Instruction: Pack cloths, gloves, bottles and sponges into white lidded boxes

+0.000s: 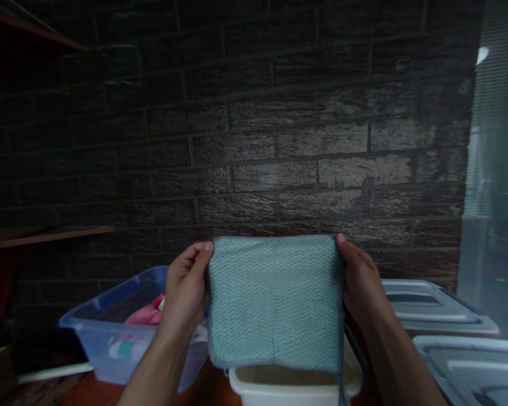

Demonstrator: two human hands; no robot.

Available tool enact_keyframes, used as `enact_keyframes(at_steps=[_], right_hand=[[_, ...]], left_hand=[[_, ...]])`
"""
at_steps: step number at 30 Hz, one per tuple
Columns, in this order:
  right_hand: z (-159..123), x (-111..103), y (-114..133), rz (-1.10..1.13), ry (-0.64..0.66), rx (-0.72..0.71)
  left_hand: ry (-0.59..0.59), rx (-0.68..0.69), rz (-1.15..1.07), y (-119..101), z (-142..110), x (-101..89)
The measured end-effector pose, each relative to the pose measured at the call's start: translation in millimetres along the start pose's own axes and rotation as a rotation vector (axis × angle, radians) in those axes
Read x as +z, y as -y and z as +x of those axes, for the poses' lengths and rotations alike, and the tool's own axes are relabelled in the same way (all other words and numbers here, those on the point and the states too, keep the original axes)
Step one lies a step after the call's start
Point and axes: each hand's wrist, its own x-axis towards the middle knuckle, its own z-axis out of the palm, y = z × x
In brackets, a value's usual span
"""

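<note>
Cloth (275,304): one, pale aqua, textured weave, dark-and-white stitched border; spread roughly flat and held up between the two hands, above and partly in front of the white container; a faint vertical crease near the middle.
Trailing strip (341,389): dark, narrow, hanging below the cloth's lower right corner.
Left hand (188,282): pinching the cloth's upper left corner, thumb on the near face.
Right hand (359,282): gripping the upper right corner, thumb tip at the top edge.
White container (296,393): open-topped, directly below the cloth, its interior mostly hidden.
Blue bin (95,347): translucent plastic, open, to the left, partly behind the left forearm; holds a pink item (146,316) and other pieces too obscured to identify.
Lids (465,321): two, pale grey, to the right, one nearer than the other.
Tabletop (91,392): reddish-brown, seen beneath the blue bin.
Wall (279,141): dark brick pattern, brighter patch right of centre.
Shelf (51,237): wooden, at the left.
Pane (497,197): pale, ribbed, at far right.
</note>
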Motion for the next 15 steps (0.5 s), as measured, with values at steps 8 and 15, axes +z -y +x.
enact_keyframes(at_steps=[8,15], right_hand=[[-5.3,4.9,8.5,-0.010,0.180,-0.064],[-5.3,-0.7,9.5,-0.243,-0.070,-0.300]], left_hand=[[-0.028,0.013,-0.006,0.5,4.0,-4.3],[-0.039,0.066,-0.015,-6.4,0.0,1.4]])
